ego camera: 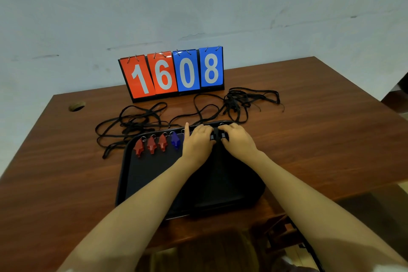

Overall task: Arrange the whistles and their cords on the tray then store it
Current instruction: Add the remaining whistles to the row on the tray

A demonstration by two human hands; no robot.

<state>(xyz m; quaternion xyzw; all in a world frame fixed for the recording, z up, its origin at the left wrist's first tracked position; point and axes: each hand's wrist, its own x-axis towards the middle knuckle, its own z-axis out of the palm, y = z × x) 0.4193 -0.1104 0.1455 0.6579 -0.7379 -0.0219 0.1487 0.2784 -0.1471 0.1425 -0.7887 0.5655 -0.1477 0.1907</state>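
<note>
While both hands are working the tray's point(125, 174) far edge, left hand point(197, 142) and right hand point(237, 139) are each pinching a black whistle point(217, 134). Cords point(132, 125) are trailing tangled across the desk point(66, 172); they're likely snagging and dragging the red whistles point(151, 145) out of line.

Your worktop point(309, 139) is dark reddish wood with a round hole point(76, 106) near its far left. On it you have a black tray point(123, 174) at the near middle, tangled black cords point(136, 121) spilling behind the tray, and a flip scoreboard point(174, 73) reading 1608 at the far edge.
</note>
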